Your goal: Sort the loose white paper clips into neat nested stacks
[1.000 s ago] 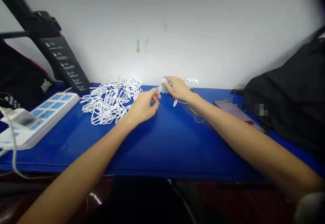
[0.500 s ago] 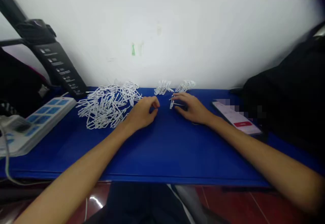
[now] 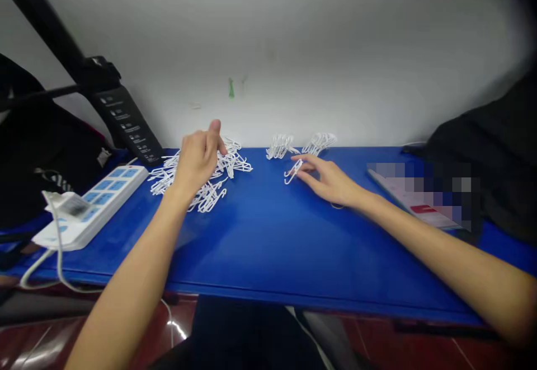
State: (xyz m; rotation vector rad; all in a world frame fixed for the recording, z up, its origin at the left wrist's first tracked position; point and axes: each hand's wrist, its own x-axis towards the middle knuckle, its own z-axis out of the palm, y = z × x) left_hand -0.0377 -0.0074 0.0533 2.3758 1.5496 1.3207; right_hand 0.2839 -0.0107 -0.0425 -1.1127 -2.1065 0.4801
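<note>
My left hand (image 3: 198, 157) is over a loose pile of white wire hooks (image 3: 210, 197) on the left of the blue table. Its fingers bend down and away, so their tips and anything between them are hidden. To the right, my right hand (image 3: 325, 178) is closed on a few small white hooks (image 3: 293, 172), pinched at its fingertips and pointing left. Behind it, near the wall, two small rows of similar hooks lie lined up: a left row (image 3: 281, 146) and a right row (image 3: 319, 144).
A white power strip (image 3: 96, 202) with blue sockets and a plugged-in cable lies at the left. Behind it rises a black stand (image 3: 130, 126). A phone (image 3: 413, 196), partly blurred out, rests at the right by dark fabric (image 3: 486, 140). The white wall closes off the back.
My left hand has moved left and away from my right hand, onto the pile. My right hand still holds the hooks, now seen more plainly. The view has shifted a little to the left.
</note>
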